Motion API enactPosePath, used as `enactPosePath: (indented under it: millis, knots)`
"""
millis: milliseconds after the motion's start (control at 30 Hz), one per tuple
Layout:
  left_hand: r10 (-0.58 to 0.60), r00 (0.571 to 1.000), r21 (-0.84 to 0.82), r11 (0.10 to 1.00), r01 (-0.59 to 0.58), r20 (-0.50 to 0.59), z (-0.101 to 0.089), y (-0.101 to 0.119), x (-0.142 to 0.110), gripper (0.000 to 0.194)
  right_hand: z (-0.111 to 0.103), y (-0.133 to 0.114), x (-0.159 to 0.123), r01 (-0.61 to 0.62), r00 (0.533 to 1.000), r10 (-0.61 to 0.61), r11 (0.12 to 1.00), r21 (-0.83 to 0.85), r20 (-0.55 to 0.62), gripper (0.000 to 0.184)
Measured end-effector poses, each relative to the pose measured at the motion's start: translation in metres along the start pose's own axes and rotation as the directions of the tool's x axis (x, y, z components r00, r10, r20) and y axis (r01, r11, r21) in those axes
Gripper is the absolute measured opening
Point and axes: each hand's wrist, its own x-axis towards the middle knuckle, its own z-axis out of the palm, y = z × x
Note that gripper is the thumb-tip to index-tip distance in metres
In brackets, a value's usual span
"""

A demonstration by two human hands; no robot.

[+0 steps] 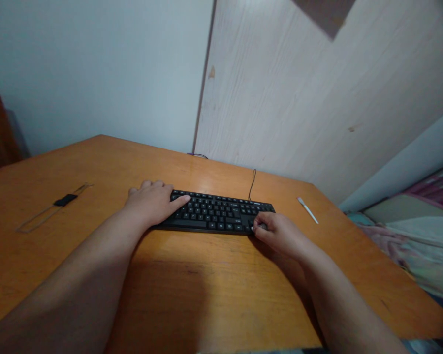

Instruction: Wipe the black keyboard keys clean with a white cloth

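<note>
Keyboard (206, 214), black, on wooden table (170, 305), between both hands; white key legends (220, 225) and pale mark (257, 203) at upper right, too small to read. Left hand (149, 202) lies over its left end, thumb apart from fingers; right hand (271, 228) at its right end, fingers curled together, whether around anything cannot be told
</note>
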Motion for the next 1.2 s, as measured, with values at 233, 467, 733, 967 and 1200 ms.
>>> enactPosePath:
  millis: [233,467,733,967,1200]
  knots:
    - [-0.004,1.0,0.002,1.0,0.004,0.003,-0.001,0.0,0.0,0.087,0.0,-0.005,0.0,0.025,0.998,-0.022,0.999,0.046,-0.065,0.011]
    - [0.005,1.0,0.004,1.0,-0.005,0.0,-0.002,0.001,-0.001,0.084,0.007,-0.018,0.002,0.046,0.998,-0.047,0.999,-0.015,-0.049,0.01]
    - [-0.005,1.0,-0.003,1.0,0.005,0.0,-0.001,0.001,-0.001,0.084,0.005,-0.016,0.002,0.038,0.999,-0.038,0.999,-0.001,0.01,0.01]
    - [-0.003,1.0,0.003,1.0,0.003,-0.004,-0.002,0.002,-0.002,0.085,0.008,-0.017,0.003,0.048,0.998,-0.049,0.999,-0.026,-0.048,0.011]
    - [0.003,1.0,0.011,1.0,-0.003,-0.007,0.0,0.001,-0.002,0.084,0.007,-0.017,0.002,0.057,0.998,-0.057,0.998,0.013,-0.011,0.011]
